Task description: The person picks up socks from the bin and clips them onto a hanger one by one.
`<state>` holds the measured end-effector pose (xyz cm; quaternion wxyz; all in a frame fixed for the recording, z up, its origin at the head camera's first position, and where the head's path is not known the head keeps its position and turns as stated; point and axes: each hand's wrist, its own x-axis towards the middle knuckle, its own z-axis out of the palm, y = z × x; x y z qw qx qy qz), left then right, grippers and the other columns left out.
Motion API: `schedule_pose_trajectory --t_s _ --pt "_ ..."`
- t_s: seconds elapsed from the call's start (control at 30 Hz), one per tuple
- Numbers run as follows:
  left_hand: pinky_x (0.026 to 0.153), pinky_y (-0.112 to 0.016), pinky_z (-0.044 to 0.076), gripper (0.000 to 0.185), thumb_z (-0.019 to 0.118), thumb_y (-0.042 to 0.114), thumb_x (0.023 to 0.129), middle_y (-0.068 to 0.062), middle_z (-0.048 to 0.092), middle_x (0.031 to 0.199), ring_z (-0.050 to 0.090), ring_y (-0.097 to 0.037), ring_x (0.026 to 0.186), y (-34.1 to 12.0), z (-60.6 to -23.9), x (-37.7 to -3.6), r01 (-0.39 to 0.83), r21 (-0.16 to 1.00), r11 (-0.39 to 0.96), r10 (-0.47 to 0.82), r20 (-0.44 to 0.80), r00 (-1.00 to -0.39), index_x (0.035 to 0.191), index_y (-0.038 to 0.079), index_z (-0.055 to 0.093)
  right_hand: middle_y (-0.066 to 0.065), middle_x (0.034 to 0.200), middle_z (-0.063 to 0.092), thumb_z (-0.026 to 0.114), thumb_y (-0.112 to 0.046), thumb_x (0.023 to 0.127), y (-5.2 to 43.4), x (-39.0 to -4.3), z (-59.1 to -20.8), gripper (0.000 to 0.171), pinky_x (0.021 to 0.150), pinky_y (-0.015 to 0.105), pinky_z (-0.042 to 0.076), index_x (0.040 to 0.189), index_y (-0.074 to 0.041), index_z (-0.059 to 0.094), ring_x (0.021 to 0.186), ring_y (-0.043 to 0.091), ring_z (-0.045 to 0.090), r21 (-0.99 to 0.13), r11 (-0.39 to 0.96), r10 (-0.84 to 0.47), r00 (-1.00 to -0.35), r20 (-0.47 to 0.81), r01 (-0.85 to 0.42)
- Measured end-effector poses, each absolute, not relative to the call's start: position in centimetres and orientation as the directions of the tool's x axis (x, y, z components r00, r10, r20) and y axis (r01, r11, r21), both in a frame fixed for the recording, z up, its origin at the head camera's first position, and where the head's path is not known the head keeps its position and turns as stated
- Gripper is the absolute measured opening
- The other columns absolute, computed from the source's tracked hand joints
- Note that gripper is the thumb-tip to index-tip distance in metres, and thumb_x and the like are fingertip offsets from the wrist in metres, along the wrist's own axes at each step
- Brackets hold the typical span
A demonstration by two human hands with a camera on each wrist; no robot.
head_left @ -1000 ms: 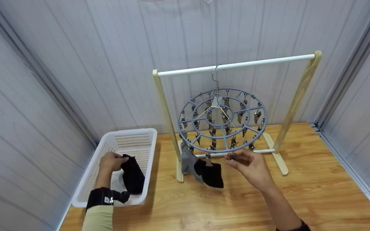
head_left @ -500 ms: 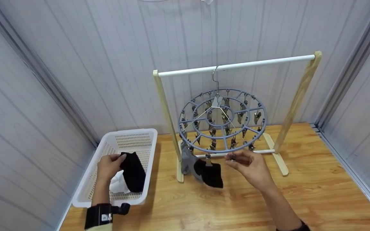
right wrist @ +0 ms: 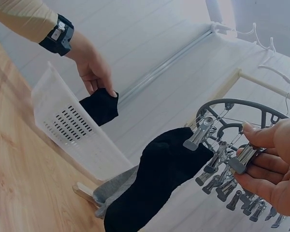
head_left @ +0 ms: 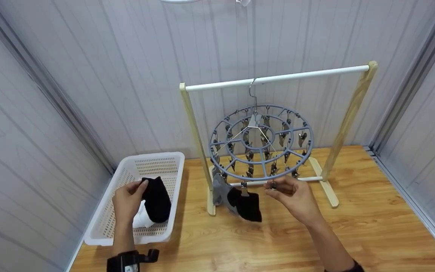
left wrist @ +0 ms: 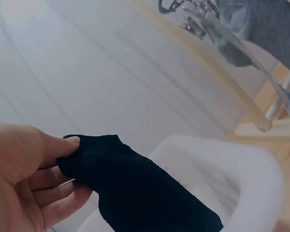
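My left hand (head_left: pixel 127 200) pinches a black sock (left wrist: pixel 140 188) by its upper edge, thumb on top. The sock hangs over the white basket (head_left: pixel 181 170), where a white cloth item (head_left: pixel 142 217) lies. My right hand (head_left: pixel 295 196) holds a metal clip (right wrist: pixel 245 155) between thumb and fingers, at the front rim of the round blue-grey drying hanger (head_left: pixel 264 177). One clip to the left, another black sock (right wrist: pixel 157 174) hangs clipped by its top. Behind it a grey sock (head_left: pixel 221 190) hangs from the hanger's left side.
The hanger's hook sits on the white bar (head_left: pixel 296 76) of a wooden-legged rack (head_left: pixel 347 117). Several other metal clips dangle beneath the rings. Rack and basket stand on a wood-grain table (head_left: pixel 236 245), with pale panel walls (head_left: pixel 145 75) on three sides.
My left hand has raised the black sock slightly, and more of the white item in the basket shows. My right hand keeps its hold on the clip.
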<state>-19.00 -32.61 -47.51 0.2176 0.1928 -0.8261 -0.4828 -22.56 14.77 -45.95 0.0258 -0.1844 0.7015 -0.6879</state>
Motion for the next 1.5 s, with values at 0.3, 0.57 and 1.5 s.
schedule_pose_trajectory --t_s 0.3,0.57,1.5 --pt "0.074 -0.014 0.046 0.027 0.077 0.028 0.100 -0.010 0.080 0.092 0.066 0.002 0.072 -30.7 -46.5 -18.4 -0.069 0.850 0.522 -0.559 0.280 -0.780 0.108 0.003 0.082 0.018 0.113 0.077 0.081 -0.005 0.093 15.0 -22.4 -45.9 0.028 0.092 0.038 0.061 0.116 0.006 0.071 0.104 0.034 0.076 -0.977 -0.004 -0.285 -0.937 0.204 -0.212" --pt "0.068 -0.011 0.050 0.021 0.079 0.018 0.098 -0.014 0.079 0.089 0.067 0.002 0.070 -28.3 -44.9 -17.9 0.071 0.850 0.523 -0.549 0.399 -0.735 0.108 -0.001 0.082 0.017 0.113 0.077 0.083 -0.007 0.092 15.1 -22.5 -46.0 0.029 0.091 0.038 0.061 0.115 0.005 0.071 0.104 0.036 0.076 -0.979 0.008 -0.266 -0.944 0.193 -0.202" --pt "0.064 -0.021 0.059 0.012 0.078 0.004 0.096 -0.015 0.079 0.091 0.073 -0.012 0.071 -20.3 -43.2 -13.6 0.314 0.890 0.331 -0.519 0.450 -0.727 0.105 -0.004 0.080 0.015 0.110 0.079 0.083 -0.011 0.093 15.1 -22.8 -45.9 0.030 0.090 0.035 0.062 0.113 0.008 0.071 0.102 0.025 0.077 -0.966 0.054 -0.254 -0.939 0.233 -0.255"
